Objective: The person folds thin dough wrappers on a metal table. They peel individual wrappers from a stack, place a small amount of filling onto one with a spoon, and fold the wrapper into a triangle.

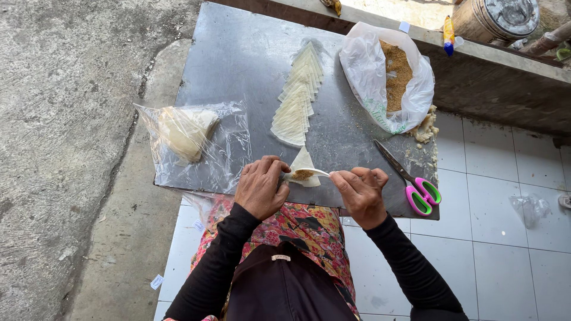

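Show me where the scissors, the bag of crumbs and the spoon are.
Scissors [423, 195]: head view, on the pink handle loops.
Bag of crumbs [364, 65]: head view, on the white plastic side.
Spoon [304, 174]: head view, on the filled bowl between the hands.

white crumb bag [369, 65], perhaps clear wrapper bag [226, 148]

You are holding a pale triangular pastry wrapper [303, 161] at the near edge of the metal sheet, its point aiming away from you, a white spoon [309, 173] lying across it, carrying what looks like brown crumbly filling [301, 175].
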